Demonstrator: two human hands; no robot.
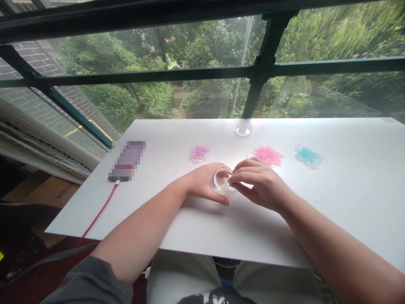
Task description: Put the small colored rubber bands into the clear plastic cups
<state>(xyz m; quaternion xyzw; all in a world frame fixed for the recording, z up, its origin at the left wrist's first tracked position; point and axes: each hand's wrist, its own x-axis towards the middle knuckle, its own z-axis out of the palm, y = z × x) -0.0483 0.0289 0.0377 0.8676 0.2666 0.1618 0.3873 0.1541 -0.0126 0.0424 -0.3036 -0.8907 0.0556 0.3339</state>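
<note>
My left hand (207, 181) is wrapped round a small clear jar (217, 185), tilted a little over the white table. Some pale, whitish contents (224, 184) show inside it. At the jar's open mouth, my right hand (257, 180) has its fingertips pinched together on the right side of the rim. What those fingers hold, if anything, is too small to make out. Beyond my hands lie three loose piles of thin little bands: a purple pile (199, 153), a pink pile (268, 156) and a teal pile (309, 156).
A round clear lid (243, 131) lies near the table's far edge. On the left is a blurred-out phone (128, 160) with a red cable (101, 211) running off the white table (348, 202). Green-framed windows (190, 76) stand behind.
</note>
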